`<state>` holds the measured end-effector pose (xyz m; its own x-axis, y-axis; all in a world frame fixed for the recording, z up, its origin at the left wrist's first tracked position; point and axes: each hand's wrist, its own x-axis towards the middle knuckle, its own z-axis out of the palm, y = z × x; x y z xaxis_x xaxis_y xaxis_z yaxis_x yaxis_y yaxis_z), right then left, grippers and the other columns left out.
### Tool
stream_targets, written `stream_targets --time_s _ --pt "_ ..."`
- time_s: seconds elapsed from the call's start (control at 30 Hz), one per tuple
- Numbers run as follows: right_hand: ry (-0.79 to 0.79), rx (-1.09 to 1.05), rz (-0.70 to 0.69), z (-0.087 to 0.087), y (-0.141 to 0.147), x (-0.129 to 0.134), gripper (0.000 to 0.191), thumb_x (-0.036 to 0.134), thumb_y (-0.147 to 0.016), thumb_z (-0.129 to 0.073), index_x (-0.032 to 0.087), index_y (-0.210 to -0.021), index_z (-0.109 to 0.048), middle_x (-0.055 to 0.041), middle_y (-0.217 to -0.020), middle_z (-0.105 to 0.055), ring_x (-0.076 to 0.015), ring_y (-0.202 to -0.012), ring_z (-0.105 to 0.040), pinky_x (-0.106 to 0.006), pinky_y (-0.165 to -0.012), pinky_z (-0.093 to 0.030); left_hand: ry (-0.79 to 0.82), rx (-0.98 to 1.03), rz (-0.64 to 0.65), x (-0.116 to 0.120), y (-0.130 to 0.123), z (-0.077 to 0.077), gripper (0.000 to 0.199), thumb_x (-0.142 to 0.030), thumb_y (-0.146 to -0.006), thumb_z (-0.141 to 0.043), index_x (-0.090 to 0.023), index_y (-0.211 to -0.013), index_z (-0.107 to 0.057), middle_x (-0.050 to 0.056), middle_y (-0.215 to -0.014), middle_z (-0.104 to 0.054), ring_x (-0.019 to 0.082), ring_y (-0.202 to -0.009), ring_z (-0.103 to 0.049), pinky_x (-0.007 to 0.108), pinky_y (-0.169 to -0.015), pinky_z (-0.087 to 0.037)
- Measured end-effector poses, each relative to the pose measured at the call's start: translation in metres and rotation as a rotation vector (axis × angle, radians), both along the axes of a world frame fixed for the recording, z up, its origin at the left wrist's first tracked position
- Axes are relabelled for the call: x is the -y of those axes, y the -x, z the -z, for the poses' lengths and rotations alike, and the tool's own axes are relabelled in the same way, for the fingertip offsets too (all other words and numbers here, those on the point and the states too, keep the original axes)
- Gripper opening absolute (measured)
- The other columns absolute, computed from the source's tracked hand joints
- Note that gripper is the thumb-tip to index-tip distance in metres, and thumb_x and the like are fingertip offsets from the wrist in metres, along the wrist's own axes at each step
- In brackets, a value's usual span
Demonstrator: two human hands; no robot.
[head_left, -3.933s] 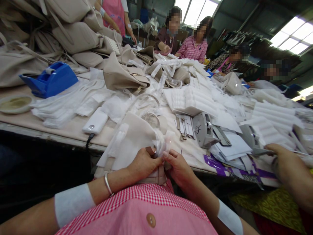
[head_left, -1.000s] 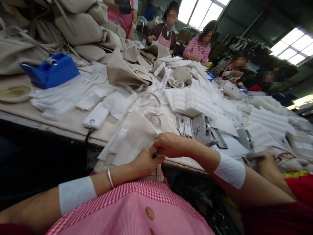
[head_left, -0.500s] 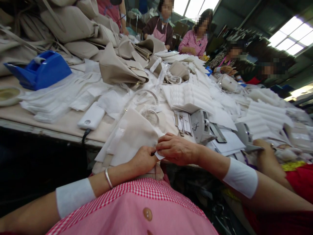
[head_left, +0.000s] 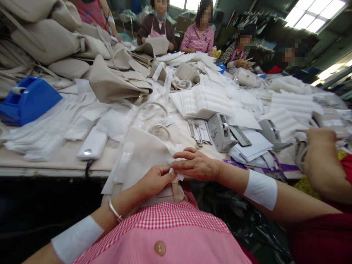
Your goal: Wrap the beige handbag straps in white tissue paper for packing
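Observation:
A beige bag [head_left: 177, 191] lies at the table's front edge against the apron, partly covered by white wrapping sheet [head_left: 145, 150]. My left hand [head_left: 156, 179] rests on the sheet's lower right part, thumb and fingers pinched at a small white piece [head_left: 180, 175]. From the right, my right hand [head_left: 194, 164] meets it there, its fingers bent together over the same white piece. The fingertips of both hands nearly touch, and what lies between them is partly hidden. Clear-wrapped looped straps [head_left: 159, 130] lie just beyond the sheet.
A white power bank [head_left: 92, 143] with a black cable lies left, below a blue tape dispenser [head_left: 30, 101]. Grey dispensers [head_left: 220, 132], a phone [head_left: 240, 135] and foam stacks [head_left: 203, 101] stand right. Beige bags [head_left: 46, 40] pile behind. A co-worker's arm [head_left: 324, 165] reaches in at right.
The view has shifted, so table items appear further left. My left thumb now lies extended toward the right fingers, and the right fingers are a little more stretched. Both hands remain at the white piece.

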<state>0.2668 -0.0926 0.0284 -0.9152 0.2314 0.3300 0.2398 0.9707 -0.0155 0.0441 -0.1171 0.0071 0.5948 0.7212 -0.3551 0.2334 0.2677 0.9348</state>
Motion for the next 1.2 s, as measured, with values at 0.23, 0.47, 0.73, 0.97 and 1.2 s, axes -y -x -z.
stream_targets --time_s 0.23,0.47,0.73,0.97,1.2 --pt "-0.053 -0.180 0.219 0.024 -0.008 0.026 0.023 0.020 -0.090 -0.059 0.021 -0.112 -0.065 -0.0062 -0.123 -0.066 -0.0231 -0.123 -0.048 -0.038 -0.092 -0.039 -0.214 -0.163 0.010 0.001 -0.007 0.000 0.038 -0.048 -0.085 -0.052 -0.014 -0.080 -0.068 0.002 -0.072 -0.065 0.017 -0.068 -0.056 0.025 -0.061 -0.043" --pt "0.595 -0.630 0.722 0.031 0.002 0.058 0.027 0.025 -0.090 -0.054 0.017 -0.113 -0.066 -0.0106 -0.101 -0.068 -0.0187 -0.089 -0.062 -0.032 -0.077 -0.049 -0.267 -0.195 -0.005 0.005 -0.009 -0.001 0.034 -0.040 -0.090 -0.048 -0.014 -0.091 -0.070 0.004 -0.084 -0.071 0.020 -0.078 -0.062 0.028 -0.071 -0.047" --pt "1.571 -1.012 0.817 0.046 0.034 0.060 0.024 0.037 -0.073 -0.073 0.013 -0.076 -0.073 0.0021 -0.060 -0.060 -0.0092 -0.052 -0.047 -0.022 -0.051 -0.037 -0.185 -0.080 0.037 0.007 -0.004 -0.005 0.037 -0.043 -0.092 -0.047 -0.012 -0.100 -0.067 0.008 -0.095 -0.071 0.022 -0.086 -0.064 0.031 -0.078 -0.050" --pt "1.707 -1.219 0.717 0.054 0.038 0.054 0.028 0.038 -0.063 -0.081 0.013 -0.067 -0.068 0.0042 -0.051 -0.054 -0.0063 -0.045 -0.041 -0.020 -0.045 -0.031 -0.347 -0.144 0.071 0.010 -0.001 -0.001 0.037 -0.045 -0.094 -0.044 -0.014 -0.094 -0.064 0.006 -0.087 -0.069 0.021 -0.081 -0.062 0.030 -0.074 -0.047" --pt "1.516 -1.141 0.817 0.055 0.049 0.060 0.028 0.040 -0.073 -0.073 0.014 -0.065 -0.067 0.0025 -0.053 -0.056 -0.0084 -0.048 -0.046 -0.021 -0.048 -0.036 -0.423 -0.289 -0.031 0.013 -0.007 0.007 0.038 -0.045 -0.093 -0.044 -0.015 -0.080 -0.063 0.005 -0.073 -0.067 0.020 -0.069 -0.059 0.030 -0.063 -0.042"
